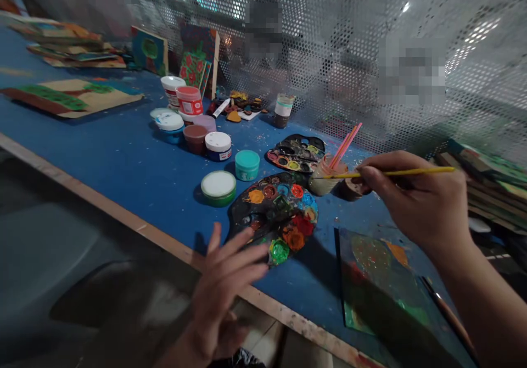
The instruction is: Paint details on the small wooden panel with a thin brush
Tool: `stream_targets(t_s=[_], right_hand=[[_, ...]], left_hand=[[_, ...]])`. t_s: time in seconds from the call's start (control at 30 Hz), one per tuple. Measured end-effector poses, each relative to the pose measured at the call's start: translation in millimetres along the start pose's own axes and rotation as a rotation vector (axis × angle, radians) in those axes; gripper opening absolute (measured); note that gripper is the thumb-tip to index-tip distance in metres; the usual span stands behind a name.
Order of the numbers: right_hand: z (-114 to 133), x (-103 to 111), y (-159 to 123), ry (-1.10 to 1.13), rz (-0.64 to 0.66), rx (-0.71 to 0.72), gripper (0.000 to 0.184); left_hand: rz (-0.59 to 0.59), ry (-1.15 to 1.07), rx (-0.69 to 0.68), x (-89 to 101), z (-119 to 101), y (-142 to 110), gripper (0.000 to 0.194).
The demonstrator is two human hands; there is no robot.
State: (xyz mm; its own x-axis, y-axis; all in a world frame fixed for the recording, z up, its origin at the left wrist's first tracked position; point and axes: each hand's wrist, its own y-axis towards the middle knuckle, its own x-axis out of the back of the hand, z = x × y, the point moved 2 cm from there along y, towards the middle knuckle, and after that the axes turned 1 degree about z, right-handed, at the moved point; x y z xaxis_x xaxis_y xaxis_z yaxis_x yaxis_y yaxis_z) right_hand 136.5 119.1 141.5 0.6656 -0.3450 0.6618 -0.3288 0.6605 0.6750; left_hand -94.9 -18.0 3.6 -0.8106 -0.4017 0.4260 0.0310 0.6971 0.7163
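Observation:
Between the fingers of my right hand [415, 203] is a thin paintbrush with a yellow handle [424, 171]. Its tip points left, in front of or at a cloudy jar [323, 182] that holds pink and orange sticks [346, 145]; whether it touches the jar I cannot tell. My left hand [230, 285] is empty, fingers spread, over the table's front edge by the near side of a black paint palette [272, 214]. Orange, red, blue and green paint fills the palette's wells. Below my right hand lies a painted board [370, 280], partly in shadow.
Paint pots, among them a turquoise one [247, 165] and a white-lidded green one [218, 188], stand left of the palette. Behind it lies a second palette [296, 152]. A dark brush [447, 310] rests right of the board. A perforated metal screen [346, 55] closes off the back.

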Motion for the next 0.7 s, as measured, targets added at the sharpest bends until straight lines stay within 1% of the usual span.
stream_targets(t_s=[0.03,0.1,0.2,0.27,0.37,0.43,0.5,0.6,0.67,0.7], right_hand=[[0.3,-1.1,0.5,0.013,0.000,-0.005,0.017],[-0.5,-7.2,1.7,0.067,0.028,0.001,0.012],[-2.9,-18.3,3.7,0.135,0.087,0.006,0.012],[-3.7,-22.2,4.1,0.142,0.141,-0.036,0.018],[-3.0,-21.4,2.3,0.140,0.210,-0.093,0.028],[-2.1,-18.5,0.7,0.137,0.226,-0.090,0.031],[-1.3,-15.4,-0.8,0.117,0.232,-0.074,0.030],[0.0,-6.6,-8.0,0.069,0.221,-0.041,0.026],[-0.6,5.9,-25.6,0.023,0.229,-0.057,0.024],[-2.1,15.0,-40.5,-0.008,0.218,-0.078,0.022]], left_hand=[[0.006,0.092,-0.101,7.4,6.8,-0.7,0.043],[0.043,0.234,-0.175,14.4,18.4,-2.5,0.046],[0.154,0.339,-0.174,13.1,24.7,-6.7,0.055],[0.246,0.397,-0.176,11.3,23.4,-9.0,0.061],[0.402,0.497,-0.228,10.8,20.2,-10.0,0.074],[0.459,0.554,-0.248,11.1,19.8,-10.1,0.082],[0.464,0.582,-0.245,11.7,20.8,-10.7,0.085],[0.446,0.543,-0.272,16.0,23.6,-12.8,0.082],[0.440,0.496,-0.290,23.8,26.6,-12.0,0.080],[0.437,0.481,-0.284,29.1,28.5,-10.0,0.080]])
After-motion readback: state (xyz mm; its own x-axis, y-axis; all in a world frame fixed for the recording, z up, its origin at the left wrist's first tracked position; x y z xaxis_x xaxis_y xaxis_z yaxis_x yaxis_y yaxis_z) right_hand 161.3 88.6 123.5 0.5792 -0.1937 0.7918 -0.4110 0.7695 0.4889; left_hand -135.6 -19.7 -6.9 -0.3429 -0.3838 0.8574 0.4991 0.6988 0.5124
